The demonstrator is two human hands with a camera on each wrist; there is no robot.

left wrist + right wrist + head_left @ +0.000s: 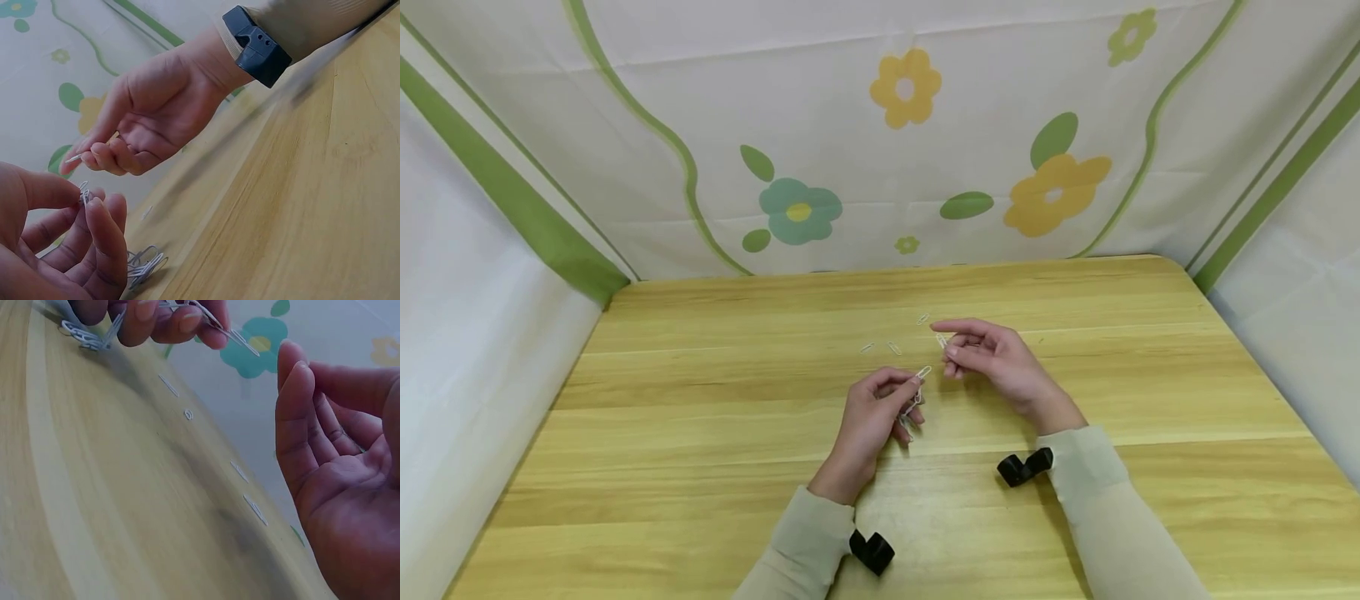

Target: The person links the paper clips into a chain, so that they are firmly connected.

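Paper clips (pixel 144 269): smooth, slender wire, apparently metal. Desk (pixel 685 433): smooth wood-grain surface, faint satin sheen. Backdrop (pixel 820 108): matt printed cloth, lightly creased. Sleeve (pixel 1123 517): soft matt cloth. Wrist mount (pixel 265 59): smooth, plastic-looking.

A wood-grained counter (pixel 662 433) in yellowish brown reached back to a white cloth (pixel 820 100), which hung behind it like a wall. The cloth carried orange, teal and green flowers (pixel 1037 200), green leaves (pixel 967 205) and wavy green lines (pixel 689 171). White side walls (pixel 467 292) rose left and right, edged with straight green stripes (pixel 512 200). The light was soft, leaving a faint sheen on the wood.
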